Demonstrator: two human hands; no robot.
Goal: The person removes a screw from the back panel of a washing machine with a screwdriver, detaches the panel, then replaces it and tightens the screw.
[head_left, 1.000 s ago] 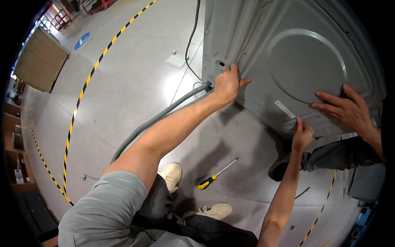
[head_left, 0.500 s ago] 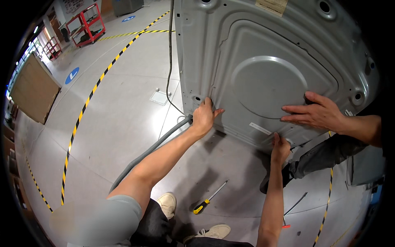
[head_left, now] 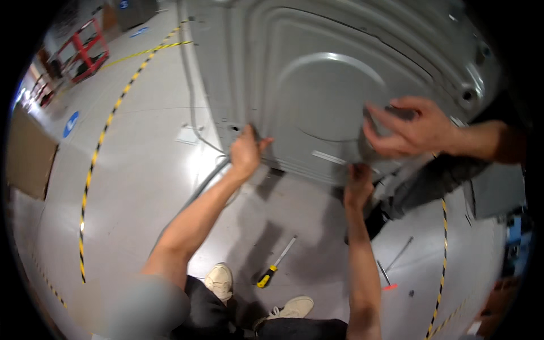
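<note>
A large grey pressed-metal panel (head_left: 317, 96) of an appliance, with a raised round shape in its middle, fills the upper part of the view. My left hand (head_left: 247, 152) grips its lower left corner, thumb lying on the face, beside a grey hose (head_left: 207, 184). Lower down on the right, my right hand (head_left: 358, 184) has its fingers closed at the panel's bottom edge, close to a white label strip (head_left: 328, 157); its fingertips are partly hidden. Another person's hand (head_left: 413, 127), smeared by motion, hovers in front of the panel's right side.
A yellow-and-black screwdriver (head_left: 267, 276) lies on the floor before my shoes. A red-ended T-shaped tool (head_left: 389, 287) lies farther right. The other person's dark-clothed leg (head_left: 430, 181) stands close on the right. Striped floor tape (head_left: 102, 139) and a red cart (head_left: 85, 54) are at the left.
The other person's hand has come off the panel and its fingers have curled. My view has shifted, so the panel appears farther left; both my hands keep their places on it.
</note>
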